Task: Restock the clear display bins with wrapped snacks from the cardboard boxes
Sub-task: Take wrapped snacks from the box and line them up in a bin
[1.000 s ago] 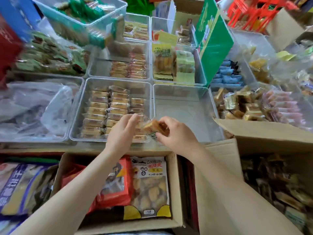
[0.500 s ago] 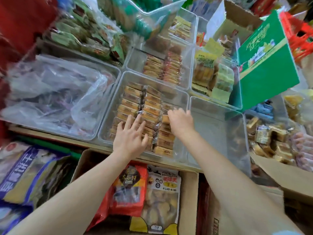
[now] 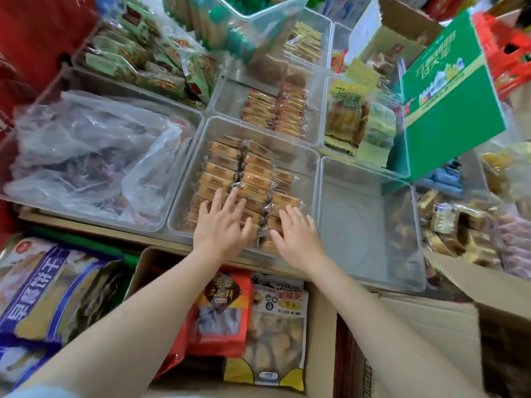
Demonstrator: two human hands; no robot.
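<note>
step: tidying rows | left hand (image 3: 222, 228), right hand (image 3: 297, 234): flat, empty on snacks (image 3: 230, 170) | change: held snack now placed in bin (image 3: 311, 156)

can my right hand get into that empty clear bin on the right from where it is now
Probably yes. Your right hand lies flat and open on the wrapped snacks, just left of the empty clear bin. Only the low shared wall stands between them, the bin's top is open, and nothing lies inside.

snacks (image 3: 227, 170): tan-orange, clear wrap | box (image 3: 448, 93): green | pouch (image 3: 221, 308): red, perhaps dark label
</note>
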